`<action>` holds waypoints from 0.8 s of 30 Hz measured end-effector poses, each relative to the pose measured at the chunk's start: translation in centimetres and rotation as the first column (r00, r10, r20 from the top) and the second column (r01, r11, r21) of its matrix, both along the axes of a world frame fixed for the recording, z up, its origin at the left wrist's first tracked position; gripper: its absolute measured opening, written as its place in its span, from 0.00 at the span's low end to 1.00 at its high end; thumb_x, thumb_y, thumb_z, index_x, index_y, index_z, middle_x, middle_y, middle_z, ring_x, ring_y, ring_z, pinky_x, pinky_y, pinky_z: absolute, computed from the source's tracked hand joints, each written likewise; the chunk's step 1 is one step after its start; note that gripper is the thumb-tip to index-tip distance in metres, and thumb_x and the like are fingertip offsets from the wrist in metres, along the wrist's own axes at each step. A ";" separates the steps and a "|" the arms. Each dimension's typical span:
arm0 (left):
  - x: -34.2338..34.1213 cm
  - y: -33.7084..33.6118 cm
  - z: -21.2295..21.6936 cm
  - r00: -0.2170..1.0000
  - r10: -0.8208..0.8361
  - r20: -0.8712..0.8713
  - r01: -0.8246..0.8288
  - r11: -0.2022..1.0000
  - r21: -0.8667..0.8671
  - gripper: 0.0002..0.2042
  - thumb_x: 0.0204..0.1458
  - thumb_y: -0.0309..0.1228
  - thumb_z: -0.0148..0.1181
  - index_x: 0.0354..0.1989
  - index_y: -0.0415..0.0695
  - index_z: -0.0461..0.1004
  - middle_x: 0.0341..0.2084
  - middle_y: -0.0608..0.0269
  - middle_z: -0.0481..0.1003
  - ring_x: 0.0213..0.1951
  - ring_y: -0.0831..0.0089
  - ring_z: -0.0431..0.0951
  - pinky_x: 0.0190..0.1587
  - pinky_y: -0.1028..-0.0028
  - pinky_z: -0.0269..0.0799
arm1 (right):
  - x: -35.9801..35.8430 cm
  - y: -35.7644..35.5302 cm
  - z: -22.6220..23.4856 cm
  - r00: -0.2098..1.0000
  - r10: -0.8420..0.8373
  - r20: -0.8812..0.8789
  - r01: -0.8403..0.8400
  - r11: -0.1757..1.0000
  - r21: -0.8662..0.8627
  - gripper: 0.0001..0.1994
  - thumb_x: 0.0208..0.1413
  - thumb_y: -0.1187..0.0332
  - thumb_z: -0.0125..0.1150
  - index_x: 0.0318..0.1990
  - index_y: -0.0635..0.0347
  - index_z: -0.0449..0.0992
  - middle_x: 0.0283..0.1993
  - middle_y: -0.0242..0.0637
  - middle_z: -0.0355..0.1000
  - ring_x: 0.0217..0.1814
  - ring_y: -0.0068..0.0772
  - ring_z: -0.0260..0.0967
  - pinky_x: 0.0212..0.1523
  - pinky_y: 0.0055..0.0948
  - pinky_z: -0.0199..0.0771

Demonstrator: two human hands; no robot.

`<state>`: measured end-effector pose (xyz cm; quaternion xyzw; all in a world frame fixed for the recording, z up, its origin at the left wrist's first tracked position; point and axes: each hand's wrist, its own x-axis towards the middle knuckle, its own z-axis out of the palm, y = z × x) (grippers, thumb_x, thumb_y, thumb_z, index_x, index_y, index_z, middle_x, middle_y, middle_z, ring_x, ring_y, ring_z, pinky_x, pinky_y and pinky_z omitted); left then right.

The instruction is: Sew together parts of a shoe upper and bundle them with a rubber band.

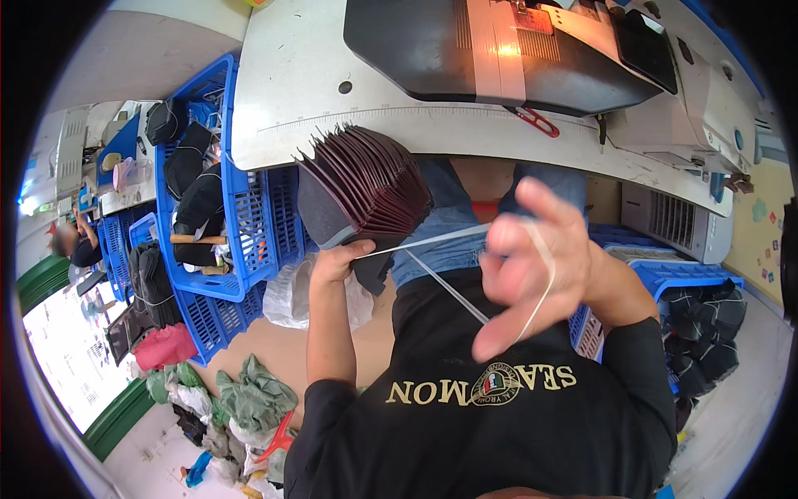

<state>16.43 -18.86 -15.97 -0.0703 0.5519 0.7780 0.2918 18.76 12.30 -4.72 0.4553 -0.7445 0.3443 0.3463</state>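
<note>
A: Where is the maroon bundle?
B: Just left of the upper middle of the frame, its layers fanned out, a dark grey face on its left side. It overlaps the edge of the white desk; whether they touch, I can't tell.
A: And the grip?
B: The left hand is closed on the bundle's lower end, thumb on top. The right hand (rather blurred) is at centre right, fingers spread.
A: With anything on them?
B: A pale elastic band, looped around those fingers and stretched taut toward the bundle.
A: Farther out?
B: A black panel on the desk at the top, a red-handled tool at its lower edge. A blue basket of dark bundles stands at upper left; a white plastic bag lies below it.
</note>
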 end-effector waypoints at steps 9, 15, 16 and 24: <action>1.0 1.1 3.1 0.890 -0.117 -0.440 -0.166 0.816 -0.554 0.28 0.35 0.26 0.70 0.49 0.39 0.69 0.43 0.56 0.73 0.45 0.61 0.75 0.47 0.70 0.68 | 0.1 -1.2 0.6 0.670 0.204 0.714 0.046 0.948 -0.314 0.59 0.35 0.59 0.78 0.69 0.62 0.37 0.71 0.54 0.43 0.71 0.49 0.49 0.66 0.43 0.53; 1.1 3.4 7.4 0.698 -0.520 -0.493 -0.481 0.170 -0.860 0.37 0.31 0.25 0.67 0.56 0.33 0.61 0.44 0.46 0.71 0.45 0.51 0.71 0.49 0.65 0.68 | -1.8 -3.7 -2.2 0.330 -0.041 0.943 0.264 0.963 -0.051 0.49 0.40 0.52 0.71 0.64 0.70 0.49 0.62 0.62 0.57 0.65 0.55 0.57 0.62 0.39 0.60; 0.9 3.6 7.9 0.692 -0.579 -0.431 -0.450 0.120 -0.885 0.38 0.33 0.25 0.66 0.58 0.31 0.59 0.44 0.45 0.71 0.45 0.51 0.71 0.50 0.64 0.68 | -2.6 -3.9 -2.6 0.312 -0.090 0.946 0.304 0.953 -0.010 0.50 0.40 0.50 0.71 0.64 0.71 0.49 0.62 0.62 0.57 0.65 0.55 0.57 0.62 0.39 0.60; 0.4 4.8 6.6 0.539 -0.769 -0.343 -0.373 0.147 -0.916 0.39 0.25 0.23 0.64 0.56 0.34 0.63 0.43 0.51 0.71 0.43 0.53 0.70 0.46 0.63 0.68 | -8.8 -3.5 -5.4 0.072 -0.023 0.997 0.226 0.974 0.006 0.48 0.42 0.49 0.71 0.63 0.71 0.53 0.63 0.57 0.58 0.63 0.48 0.61 0.58 0.39 0.65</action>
